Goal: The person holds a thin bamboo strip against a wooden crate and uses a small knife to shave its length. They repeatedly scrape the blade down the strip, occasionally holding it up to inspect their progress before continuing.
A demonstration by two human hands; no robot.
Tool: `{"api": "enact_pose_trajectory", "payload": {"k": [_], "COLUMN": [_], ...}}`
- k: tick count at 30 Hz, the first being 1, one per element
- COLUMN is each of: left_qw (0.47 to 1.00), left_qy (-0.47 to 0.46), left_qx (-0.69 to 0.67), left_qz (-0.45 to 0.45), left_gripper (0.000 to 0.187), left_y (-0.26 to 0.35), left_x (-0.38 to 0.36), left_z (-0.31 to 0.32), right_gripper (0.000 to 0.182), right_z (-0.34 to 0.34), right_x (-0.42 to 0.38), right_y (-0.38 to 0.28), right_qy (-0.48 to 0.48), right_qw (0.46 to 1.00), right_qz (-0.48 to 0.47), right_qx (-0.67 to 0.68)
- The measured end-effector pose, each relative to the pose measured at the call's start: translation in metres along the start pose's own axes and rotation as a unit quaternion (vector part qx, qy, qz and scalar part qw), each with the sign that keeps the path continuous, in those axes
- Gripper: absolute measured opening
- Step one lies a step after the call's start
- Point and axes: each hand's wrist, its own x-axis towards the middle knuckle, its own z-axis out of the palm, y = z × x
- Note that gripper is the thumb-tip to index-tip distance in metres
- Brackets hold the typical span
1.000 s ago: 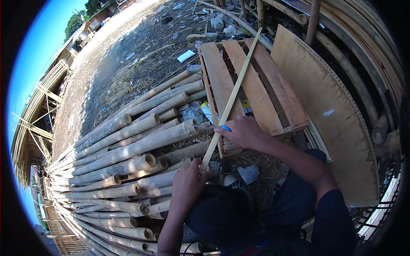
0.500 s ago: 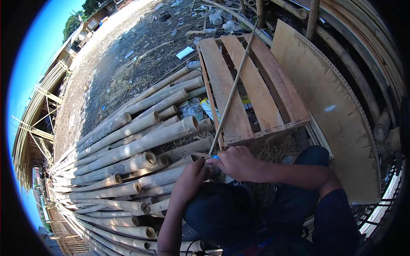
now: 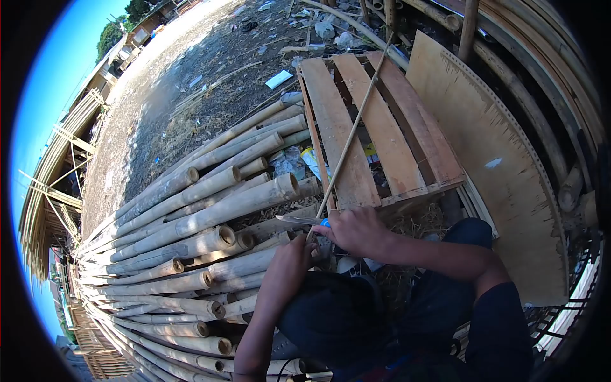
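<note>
A long thin bamboo stick (image 3: 354, 130) runs from my hands up across the wooden pallet (image 3: 350, 149). My left hand (image 3: 289, 262) is closed around its near end, beside my left knee. In my closed right hand (image 3: 358, 232) is a knife (image 3: 298, 220) with a blue handle. Its blade points left and lies across the stick, just beyond my left hand. Whether the edge touches the stick is too small to tell.
Cut bamboo poles (image 3: 210, 210) lie stacked along my left, their open ends towards me. A jagged plywood sheet (image 3: 490, 172) leans at my right, near more poles (image 3: 522, 89). Litter, including a white piece (image 3: 278, 79), dots the dirt ground ahead.
My right hand has shifted slightly up along the stick, away from my left hand, with the knife. The blade now shows more fully. My left hand has stayed near the stick's end.
</note>
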Motion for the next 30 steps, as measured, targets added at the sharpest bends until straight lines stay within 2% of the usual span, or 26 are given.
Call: {"api": "enact_pose_trajectory", "payload": {"k": [4,6,7,10,11,12,16,18,20,22,23,25,28,29,30], "left_qw": [1.000,1.000,1.000,0.999,0.998,0.996,0.994,0.996,0.996,0.995,0.994,0.994,0.995,0.994,0.994], "left_qy": [-0.007,-0.020,-0.016,-0.036,-0.052,-0.069,-0.082,-0.084,-0.089,-0.096,-0.098,-0.099,-0.081,-0.088,-0.097], "left_qx": [0.007,0.023,0.024,-0.025,-0.046,-0.064,-0.076,-0.030,-0.026,-0.024,-0.035,-0.047,-0.048,-0.052,-0.055], "left_qz": [-0.008,-0.002,0.003,-0.005,-0.001,-0.004,-0.013,-0.005,-0.013,-0.017,-0.022,-0.021,-0.035,-0.027,-0.021], "left_gripper": [0.027,0.028,0.028,0.028,0.029,0.029,0.031,0.031,0.030,0.030,0.030,0.029,0.030,0.030,0.030], "left_y": [-0.004,-0.006,-0.007,-0.006,-0.004,-0.005,-0.002,-0.001,0.005,0.006,0.006,0.006,0.004,0.000,-0.003], "left_x": [0.002,-0.005,-0.005,-0.005,0.001,0.002,-0.001,-0.002,-0.005,-0.007,-0.007,-0.004,-0.002,-0.001,0.000], "left_z": [-0.001,-0.004,-0.005,-0.002,0.002,0.003,0.000,-0.003,-0.008,-0.009,-0.009,-0.008,-0.003,-0.002,-0.001], "right_gripper": [0.055,0.055,0.055,0.059,0.058,0.057,0.056,0.058,0.059,0.060,0.060,0.062,0.064,0.064,0.062], "right_z": [0.002,-0.008,-0.017,-0.032,-0.022,-0.017,-0.022,-0.017,-0.025,-0.033,-0.041,-0.056,-0.036,-0.030,-0.026], "right_x": [0.008,0.021,0.025,0.018,0.002,-0.005,-0.008,-0.004,0.011,0.031,0.034,0.038,0.015,0.008,0.002], "right_y": [0.021,0.054,0.056,0.041,0.013,0.000,-0.009,0.007,0.036,0.090,0.099,0.108,0.047,0.031,0.017], "right_qy": [0.021,0.032,0.037,-0.045,-0.072,-0.059,-0.132,-0.069,-0.043,0.038,0.040,-0.017,-0.072,-0.074,-0.083], "right_qw": [0.999,0.985,0.984,0.989,0.996,0.998,0.989,0.997,0.994,0.975,0.975,0.975,0.990,0.990,0.994], "right_qz": [-0.020,0.107,0.106,0.122,0.057,0.033,0.023,0.037,0.089,0.162,0.162,0.202,0.123,0.123,0.067], "right_qx": [-0.041,-0.132,-0.135,-0.070,-0.023,0.009,0.069,0.012,-0.053,-0.145,-0.149,-0.093,0.011,0.012,-0.024]}}
